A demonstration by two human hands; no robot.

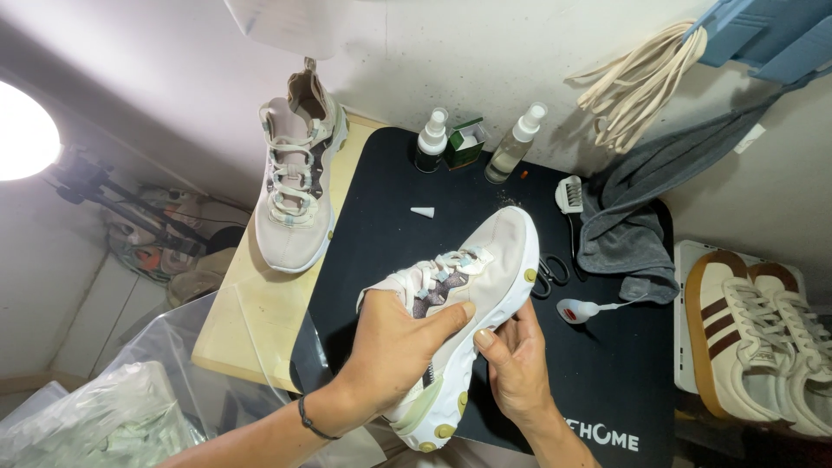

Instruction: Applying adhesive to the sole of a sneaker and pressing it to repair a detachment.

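Pale pink-white sneaker (485, 260): held above the black mat (607, 381), toe pointing away, heel toward the camera; its heel end is partly covered by the forearm.
Left hand (394, 342): grip clenched over the sneaker's upper, thumb on the side panel; the fingers on the far side are hidden.
Right hand (516, 360): grip grasping the sole edge from below; fingertips are out of sight under the sneaker.
Second sneaker (299, 186): on the wooden worktop (251, 312), just left of the mat.
Far mat edge: two spray bottles (516, 143), a green box (465, 141), a small brush (569, 195).
Scissors (550, 270): mostly hidden behind the held sneaker.
Grey cloth (628, 230): draped over the mat's right edge.
Striped shoes (754, 338): cut off at the right.
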